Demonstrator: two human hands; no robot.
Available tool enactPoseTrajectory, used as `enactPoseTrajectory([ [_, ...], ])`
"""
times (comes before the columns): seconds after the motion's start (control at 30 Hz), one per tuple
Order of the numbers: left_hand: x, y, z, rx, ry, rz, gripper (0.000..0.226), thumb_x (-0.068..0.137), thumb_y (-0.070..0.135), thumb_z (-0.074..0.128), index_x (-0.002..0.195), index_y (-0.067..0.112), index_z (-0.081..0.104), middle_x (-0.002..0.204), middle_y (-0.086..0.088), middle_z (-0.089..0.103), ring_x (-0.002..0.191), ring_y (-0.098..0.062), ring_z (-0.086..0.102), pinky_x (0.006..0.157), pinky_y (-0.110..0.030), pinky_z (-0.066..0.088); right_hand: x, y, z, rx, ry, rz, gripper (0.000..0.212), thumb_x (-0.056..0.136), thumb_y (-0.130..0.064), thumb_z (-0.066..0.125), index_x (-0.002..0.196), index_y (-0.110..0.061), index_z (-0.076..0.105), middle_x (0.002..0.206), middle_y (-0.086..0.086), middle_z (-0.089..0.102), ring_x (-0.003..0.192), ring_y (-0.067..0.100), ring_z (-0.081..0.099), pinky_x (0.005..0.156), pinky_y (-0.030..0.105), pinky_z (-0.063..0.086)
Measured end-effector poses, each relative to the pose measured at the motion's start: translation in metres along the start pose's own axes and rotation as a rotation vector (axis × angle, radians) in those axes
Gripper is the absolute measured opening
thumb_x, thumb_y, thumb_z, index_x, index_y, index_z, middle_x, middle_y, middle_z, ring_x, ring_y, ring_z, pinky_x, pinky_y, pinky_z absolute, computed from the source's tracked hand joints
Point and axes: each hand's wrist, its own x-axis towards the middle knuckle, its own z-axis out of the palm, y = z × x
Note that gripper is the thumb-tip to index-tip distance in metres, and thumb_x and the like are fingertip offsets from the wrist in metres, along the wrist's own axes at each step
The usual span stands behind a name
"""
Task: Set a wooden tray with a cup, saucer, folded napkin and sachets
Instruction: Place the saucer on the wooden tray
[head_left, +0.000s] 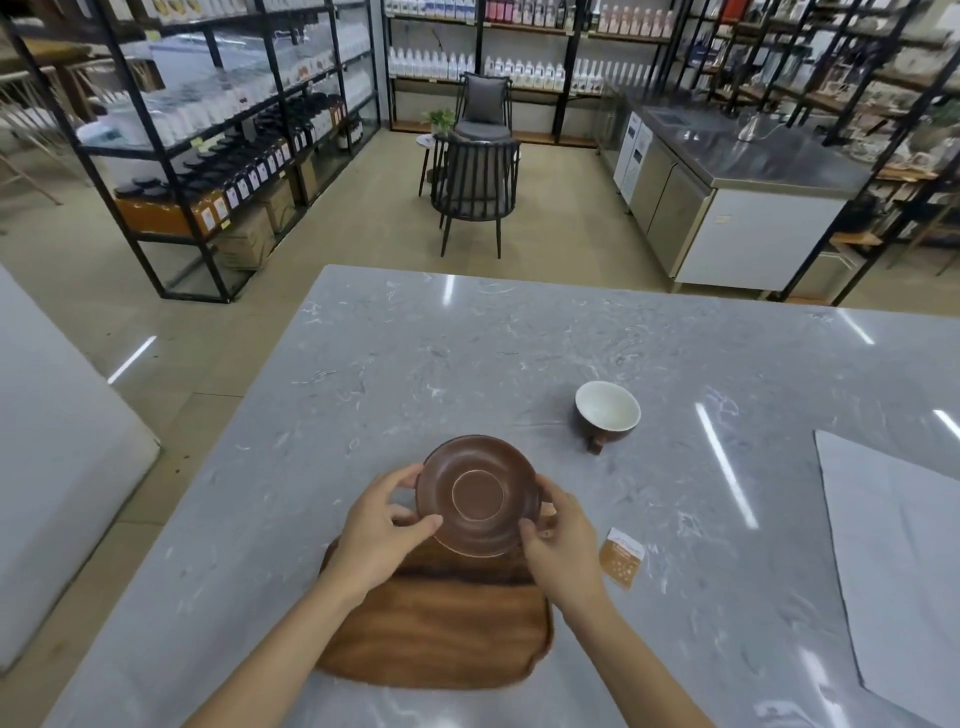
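Observation:
A round brown saucer (478, 496) is held over the far end of the wooden tray (441, 634), tilted toward me. My left hand (371, 535) grips its left rim and my right hand (558, 540) grips its right rim. The tray lies flat on the grey marble counter (415, 364) near its front edge. A brown cup (607, 413) with a white inside stands on the counter to the right, beyond the tray. An orange and white sachet (621, 558) lies flat just right of my right hand. A white unfolded napkin (898, 561) lies at the far right.
The counter's left edge drops to the floor, with a white block (57, 441) beside it. Two dark chairs (478, 182) and a small table stand beyond the counter. Shelves of bottles (249, 119) line the back and a steel cabinet (727, 182) stands at right.

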Motion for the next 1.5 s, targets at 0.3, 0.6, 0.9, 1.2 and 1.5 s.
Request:
enactPoseTrajectory([
  [0.3,-0.053,-0.028,-0.017,0.030,-0.007,-0.026,0.068,0.080,0.018,0.084,0.135,0.043,0.054,0.127,0.018,0.058,0.088,-0.007,0.074,0.077,-0.021,0.060,-0.059,0.013,0.017,-0.052,-0.048,0.013,0.064,0.089,-0.003,0.064,0.142,-0.036,0.052,0.110,-0.017,0.055,0.093,0.002,0.064,0.079,0.006,0.044],
  [0.6,-0.085,-0.047,-0.010,0.093,0.025,-0.067,0.069,0.084,0.013,0.077,0.140,0.044,0.050,0.127,0.025,0.051,0.090,-0.001,0.069,0.076,-0.018,0.057,-0.097,0.024,0.027,-0.138,-0.088,0.004,0.065,0.092,-0.001,0.064,0.151,-0.022,0.046,0.112,-0.003,0.054,0.081,-0.003,0.057,0.074,-0.002,0.039],
  [0.9,-0.098,-0.054,-0.003,0.214,0.079,-0.054,0.065,0.090,0.016,0.072,0.148,0.027,0.047,0.142,0.006,0.052,0.095,-0.007,0.067,0.082,-0.020,0.057,-0.113,0.028,0.036,-0.138,-0.047,-0.004,0.054,0.097,-0.007,0.064,0.149,-0.008,0.050,0.129,0.006,0.058,0.094,0.003,0.061,0.076,-0.003,0.041],
  [1.2,-0.121,-0.070,0.009,0.379,-0.032,0.093,0.097,0.081,0.053,0.075,0.157,0.021,0.025,0.167,0.017,0.005,0.143,-0.018,0.043,0.114,-0.041,0.044,-0.136,0.047,0.046,-0.197,-0.061,-0.175,0.075,0.090,-0.046,0.073,0.153,-0.015,0.046,0.167,-0.003,0.020,0.148,-0.012,0.009,0.106,-0.007,0.012],
  [1.5,-0.119,-0.076,0.009,0.349,-0.015,0.111,0.102,0.080,0.056,0.074,0.159,0.020,0.020,0.162,0.029,0.001,0.144,-0.016,0.041,0.114,-0.041,0.045,-0.135,0.051,0.046,-0.159,-0.040,-0.186,0.071,0.086,-0.046,0.077,0.148,-0.021,0.053,0.167,-0.003,0.026,0.152,0.008,0.027,0.116,0.021,0.031],
])
